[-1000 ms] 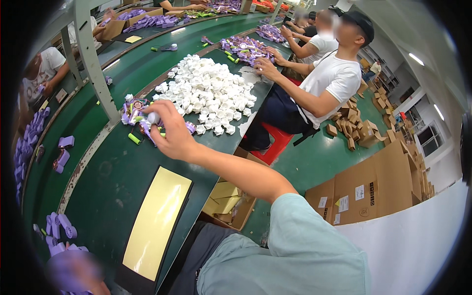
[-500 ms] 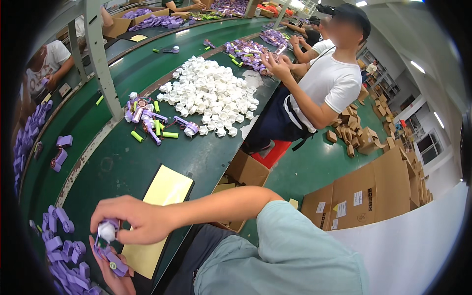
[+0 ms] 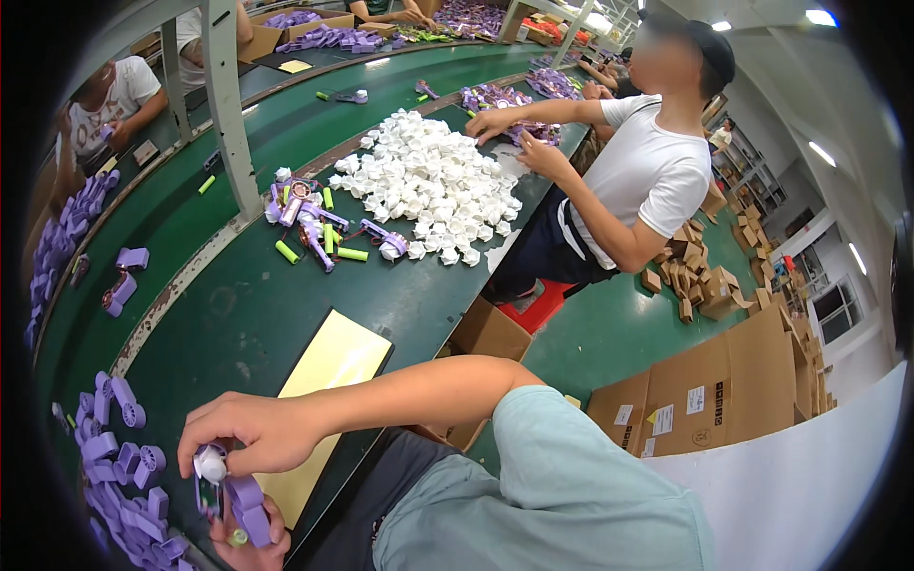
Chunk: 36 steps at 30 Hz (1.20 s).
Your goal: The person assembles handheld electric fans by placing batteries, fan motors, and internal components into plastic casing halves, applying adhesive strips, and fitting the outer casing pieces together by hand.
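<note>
My right hand (image 3: 257, 433) pinches a small white plastic piece (image 3: 210, 464) between thumb and fingers, on the head of a purple mini fan. Below it, my left hand (image 3: 262, 547) grips the fan's purple casing (image 3: 248, 509), which looks split into two halves with wires and inner parts between them. A round green battery end (image 3: 237, 538) shows by the left fingers. Part of the left hand is cut off by the dark rim. Left of both hands lies a pile of purple fan shells (image 3: 129, 504). Under my right forearm is a yellow sheet (image 3: 333, 357) on a dark pad.
Farther up the green bench (image 3: 248, 333) lie a heap of white plastic pieces (image 3: 428, 181) and a cluster of wired purple fan parts with green batteries (image 3: 314, 224). A metal post (image 3: 227, 105) stands beside the belt (image 3: 181, 214). A co-worker (image 3: 628, 171) sits at the right, near cardboard boxes (image 3: 705, 381).
The purple casing has turned and now stands more upright beside the white piece, with my left hand shifted right. The co-worker's one hand has reached out to the bench.
</note>
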Available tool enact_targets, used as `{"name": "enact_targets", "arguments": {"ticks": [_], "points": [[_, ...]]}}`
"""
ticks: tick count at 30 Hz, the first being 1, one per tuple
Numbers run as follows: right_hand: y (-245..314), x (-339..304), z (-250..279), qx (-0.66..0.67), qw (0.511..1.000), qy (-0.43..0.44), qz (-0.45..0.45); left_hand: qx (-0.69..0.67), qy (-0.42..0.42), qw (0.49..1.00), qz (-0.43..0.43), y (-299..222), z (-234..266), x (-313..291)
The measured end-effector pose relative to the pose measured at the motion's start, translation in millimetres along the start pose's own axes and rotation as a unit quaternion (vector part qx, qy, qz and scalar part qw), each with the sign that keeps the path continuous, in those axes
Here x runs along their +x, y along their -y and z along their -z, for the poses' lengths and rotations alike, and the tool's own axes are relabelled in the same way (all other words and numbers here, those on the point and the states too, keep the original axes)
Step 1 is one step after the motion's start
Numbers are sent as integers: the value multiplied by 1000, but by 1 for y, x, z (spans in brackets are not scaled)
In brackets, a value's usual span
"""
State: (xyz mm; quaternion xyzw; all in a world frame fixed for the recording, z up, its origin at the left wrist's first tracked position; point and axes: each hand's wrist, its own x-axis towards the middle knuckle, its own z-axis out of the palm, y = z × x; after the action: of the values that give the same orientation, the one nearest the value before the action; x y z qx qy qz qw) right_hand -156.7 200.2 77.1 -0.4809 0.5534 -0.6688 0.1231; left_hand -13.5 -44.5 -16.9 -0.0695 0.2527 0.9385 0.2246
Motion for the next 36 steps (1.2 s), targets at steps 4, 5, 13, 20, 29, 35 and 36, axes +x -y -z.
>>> {"name": "enact_targets", "arguments": {"ticks": [4,5,13,20,29,35,36], "points": [[-1,-2,10,-8,998,35,-57,-2,-13,1000,18,-1,8,-2],[0,-4,11,-39,998,40,-24,67,-8,998,-20,1,5,-2],[8,-6,12,-68,995,73,12,181,-69,980,-54,10,-2,-5],[-4,-2,0,20,998,63,11,-45,-57,996,48,14,-31,-8],[-15,-1,18,-27,991,133,-17,167,-74,982,-46,5,-5,-15],[-23,3,17,-9,991,128,-25,246,-80,966,-23,-5,-8,-8],[-26,4,15,-6,991,129,-26,281,-97,954,-30,-6,-9,-9]]}}
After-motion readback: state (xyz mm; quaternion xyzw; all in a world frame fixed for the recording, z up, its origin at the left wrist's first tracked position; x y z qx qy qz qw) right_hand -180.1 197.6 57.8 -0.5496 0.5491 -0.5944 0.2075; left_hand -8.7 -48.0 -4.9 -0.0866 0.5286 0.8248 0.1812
